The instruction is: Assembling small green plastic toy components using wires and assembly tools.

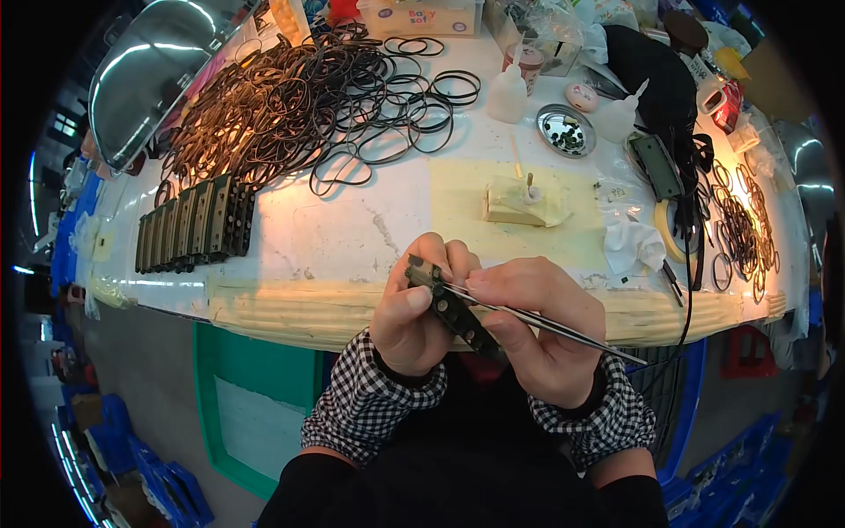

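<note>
My left hand (400, 321) grips a narrow dark green and tan housing (459, 319) with round openings along its side. It is held tilted above the padded front edge of the table. In my right hand (554, 330) is a pair of metal tweezers (576, 333), pinched between thumb and fingers. The tips meet the upper end of the housing, close to my left thumb; whether they hold a small part cannot be made out. Similar housings (195, 224) stand in a row at the left. A round metal dish (593, 141) holds small dark green pieces.
A large heap of dark rubber bands (290, 106) covers the back left, with more bands (746, 224) at the right. A pale block (515, 209) with a peg sits mid-table. White squeeze bottles (508, 95), a crumpled tissue (632, 242) and a black cable (691, 290) lie toward the right.
</note>
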`<action>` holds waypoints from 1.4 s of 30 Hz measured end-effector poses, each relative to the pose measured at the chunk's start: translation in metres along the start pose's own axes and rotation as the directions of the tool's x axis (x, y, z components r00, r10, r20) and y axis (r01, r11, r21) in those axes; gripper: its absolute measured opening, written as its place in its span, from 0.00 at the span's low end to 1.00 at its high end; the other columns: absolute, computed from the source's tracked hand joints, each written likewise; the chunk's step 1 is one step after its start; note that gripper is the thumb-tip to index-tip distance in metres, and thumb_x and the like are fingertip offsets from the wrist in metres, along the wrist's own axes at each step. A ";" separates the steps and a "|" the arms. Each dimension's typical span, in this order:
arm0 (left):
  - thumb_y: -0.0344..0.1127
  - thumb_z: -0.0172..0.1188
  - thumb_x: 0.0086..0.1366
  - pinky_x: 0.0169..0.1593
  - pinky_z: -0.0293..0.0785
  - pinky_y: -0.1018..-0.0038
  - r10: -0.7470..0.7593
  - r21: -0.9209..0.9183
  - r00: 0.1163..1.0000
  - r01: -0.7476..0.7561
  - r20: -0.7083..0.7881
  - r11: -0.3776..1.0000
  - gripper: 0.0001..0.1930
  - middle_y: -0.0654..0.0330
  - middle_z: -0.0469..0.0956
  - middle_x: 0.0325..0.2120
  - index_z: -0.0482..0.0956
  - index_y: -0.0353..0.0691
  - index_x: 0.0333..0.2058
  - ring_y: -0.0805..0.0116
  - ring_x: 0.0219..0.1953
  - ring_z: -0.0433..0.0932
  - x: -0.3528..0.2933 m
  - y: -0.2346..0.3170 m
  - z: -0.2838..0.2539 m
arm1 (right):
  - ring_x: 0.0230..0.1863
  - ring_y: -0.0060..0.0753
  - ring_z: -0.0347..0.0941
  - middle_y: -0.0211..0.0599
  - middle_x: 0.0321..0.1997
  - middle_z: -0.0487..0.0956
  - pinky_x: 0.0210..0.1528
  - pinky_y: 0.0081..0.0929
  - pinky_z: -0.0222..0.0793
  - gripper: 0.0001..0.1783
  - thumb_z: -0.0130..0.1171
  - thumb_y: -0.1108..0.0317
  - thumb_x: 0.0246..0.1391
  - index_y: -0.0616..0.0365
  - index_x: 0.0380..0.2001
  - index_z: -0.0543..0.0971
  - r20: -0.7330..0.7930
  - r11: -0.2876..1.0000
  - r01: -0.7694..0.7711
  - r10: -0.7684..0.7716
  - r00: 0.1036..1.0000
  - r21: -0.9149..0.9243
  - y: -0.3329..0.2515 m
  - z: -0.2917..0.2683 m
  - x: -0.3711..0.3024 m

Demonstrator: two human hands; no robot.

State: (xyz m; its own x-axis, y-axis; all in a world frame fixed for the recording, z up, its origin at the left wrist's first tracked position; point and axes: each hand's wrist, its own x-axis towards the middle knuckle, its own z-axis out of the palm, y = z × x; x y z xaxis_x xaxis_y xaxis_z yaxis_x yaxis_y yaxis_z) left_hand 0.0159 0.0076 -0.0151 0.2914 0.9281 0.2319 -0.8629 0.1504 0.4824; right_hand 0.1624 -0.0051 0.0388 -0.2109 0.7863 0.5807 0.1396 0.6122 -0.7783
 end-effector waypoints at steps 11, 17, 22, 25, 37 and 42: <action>0.40 0.55 0.54 0.41 0.62 0.71 0.171 0.053 0.985 -0.172 0.012 0.984 0.12 0.62 0.66 0.28 0.64 0.42 0.32 0.71 0.32 0.63 -0.001 -0.005 0.005 | 0.27 0.35 0.77 0.41 0.28 0.79 0.32 0.25 0.73 0.05 0.63 0.78 0.49 0.63 0.31 0.79 -0.197 0.997 -0.073 0.070 0.978 -0.012 -0.010 0.023 -0.009; 0.39 0.54 0.53 0.38 0.61 0.74 0.196 0.082 0.980 -0.199 0.041 0.977 0.11 0.63 0.65 0.27 0.63 0.43 0.32 0.72 0.31 0.61 0.001 -0.005 0.008 | 0.28 0.35 0.77 0.40 0.27 0.79 0.35 0.25 0.74 0.05 0.64 0.78 0.48 0.63 0.30 0.80 -0.226 1.000 -0.024 0.019 0.974 -0.019 -0.009 0.026 -0.011; 0.39 0.55 0.53 0.46 0.65 0.71 0.162 0.033 0.984 -0.164 0.068 0.986 0.11 0.63 0.65 0.27 0.64 0.43 0.31 0.70 0.32 0.63 0.001 -0.004 0.004 | 0.27 0.36 0.78 0.38 0.27 0.80 0.35 0.27 0.76 0.06 0.65 0.77 0.46 0.63 0.30 0.80 -0.196 0.995 0.048 -0.064 0.979 -0.083 -0.007 0.024 -0.008; 0.39 0.55 0.53 0.50 0.66 0.69 0.135 0.021 0.988 -0.137 0.080 0.990 0.11 0.62 0.65 0.27 0.64 0.43 0.31 0.70 0.33 0.64 0.001 -0.004 0.002 | 0.27 0.37 0.78 0.38 0.27 0.80 0.36 0.29 0.77 0.06 0.66 0.76 0.46 0.63 0.30 0.80 -0.187 0.990 0.089 -0.109 0.976 -0.110 -0.005 0.022 -0.008; 0.40 0.55 0.54 0.51 0.65 0.69 0.101 0.031 0.993 -0.103 0.064 0.994 0.12 0.63 0.65 0.27 0.65 0.43 0.32 0.70 0.33 0.64 0.000 -0.004 0.001 | 0.27 0.37 0.79 0.37 0.26 0.80 0.34 0.27 0.76 0.06 0.66 0.77 0.45 0.64 0.29 0.81 -0.192 0.992 0.054 -0.076 0.978 -0.116 -0.005 0.021 -0.008; 0.39 0.55 0.54 0.51 0.66 0.68 0.092 0.009 0.992 -0.093 0.082 0.996 0.12 0.62 0.65 0.28 0.65 0.43 0.33 0.69 0.34 0.64 -0.001 -0.004 -0.003 | 0.28 0.36 0.79 0.37 0.26 0.80 0.32 0.26 0.75 0.06 0.66 0.77 0.44 0.64 0.29 0.81 -0.194 0.992 0.049 -0.071 0.978 -0.119 -0.005 0.021 -0.008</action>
State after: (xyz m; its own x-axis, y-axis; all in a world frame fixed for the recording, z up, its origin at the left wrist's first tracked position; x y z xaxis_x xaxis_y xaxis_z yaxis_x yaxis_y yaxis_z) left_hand 0.0182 0.0071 -0.0195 0.2432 0.9071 0.3436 -0.8825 0.0598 0.4665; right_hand 0.1428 -0.0166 0.0332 -0.0286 0.7418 0.6700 0.2428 0.6554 -0.7152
